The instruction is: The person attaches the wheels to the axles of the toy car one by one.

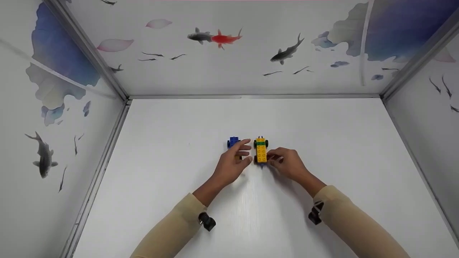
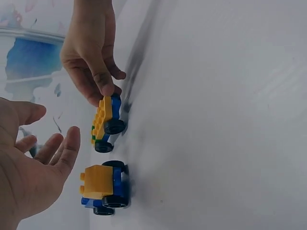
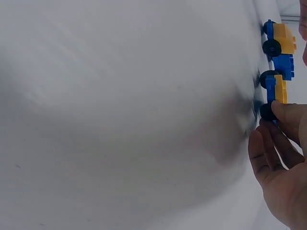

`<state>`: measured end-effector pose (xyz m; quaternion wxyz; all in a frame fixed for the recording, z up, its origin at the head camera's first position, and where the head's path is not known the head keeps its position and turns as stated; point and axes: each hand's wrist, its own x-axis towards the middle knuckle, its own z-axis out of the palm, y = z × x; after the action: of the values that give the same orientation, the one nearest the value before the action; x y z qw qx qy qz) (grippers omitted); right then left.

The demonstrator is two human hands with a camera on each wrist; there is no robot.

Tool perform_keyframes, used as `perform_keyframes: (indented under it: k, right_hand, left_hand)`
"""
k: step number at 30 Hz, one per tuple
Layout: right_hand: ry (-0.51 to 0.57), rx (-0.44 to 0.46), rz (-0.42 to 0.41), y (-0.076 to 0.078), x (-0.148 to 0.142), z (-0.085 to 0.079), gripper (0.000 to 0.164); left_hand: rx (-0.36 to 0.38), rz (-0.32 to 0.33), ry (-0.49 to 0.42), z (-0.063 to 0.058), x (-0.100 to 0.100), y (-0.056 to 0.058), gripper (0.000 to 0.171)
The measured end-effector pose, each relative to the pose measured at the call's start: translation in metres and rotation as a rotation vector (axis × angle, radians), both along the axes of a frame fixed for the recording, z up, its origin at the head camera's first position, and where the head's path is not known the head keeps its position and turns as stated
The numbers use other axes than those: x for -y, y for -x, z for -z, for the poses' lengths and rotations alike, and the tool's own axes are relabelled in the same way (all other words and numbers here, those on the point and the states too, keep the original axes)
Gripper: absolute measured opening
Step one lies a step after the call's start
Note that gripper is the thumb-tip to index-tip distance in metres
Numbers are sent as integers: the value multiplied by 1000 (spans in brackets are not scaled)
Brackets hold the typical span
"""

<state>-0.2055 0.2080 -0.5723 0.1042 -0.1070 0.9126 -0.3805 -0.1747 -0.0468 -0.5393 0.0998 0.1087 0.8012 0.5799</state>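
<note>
A toy car of building blocks (image 1: 261, 152), yellow on top with a green strip, stands on black wheels over a blue base. My right hand (image 1: 287, 163) pinches its near end by a rear wheel, thumb on the wheel in the right wrist view. To its left stands a second block car (image 2: 99, 182), blue with a yellow block at one end. In the head view my left hand (image 1: 231, 165) overlaps much of this car. Its fingers are spread and relaxed, with nothing between them, and in the left wrist view the hand hangs apart from both cars.
Both cars stand on a white table (image 1: 161, 143). White panels painted with fish and leaves enclose it at the back (image 1: 240, 75), left and right, with grey metal rails along the edges. A black camera (image 1: 207, 221) is strapped at each wrist.
</note>
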Motion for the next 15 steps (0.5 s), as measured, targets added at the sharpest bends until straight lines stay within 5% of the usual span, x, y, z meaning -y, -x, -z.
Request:
perform_keyframes:
  k: [10, 15]
  right_hand:
    - [-18, -82, -19, -2, -2, 2, 30]
    - [-90, -159, 3, -7, -10, -3, 51]
  left_hand:
    - [-134, -16, 22, 2, 21, 11, 54]
    - [-178, -38, 161, 4, 38, 16, 59]
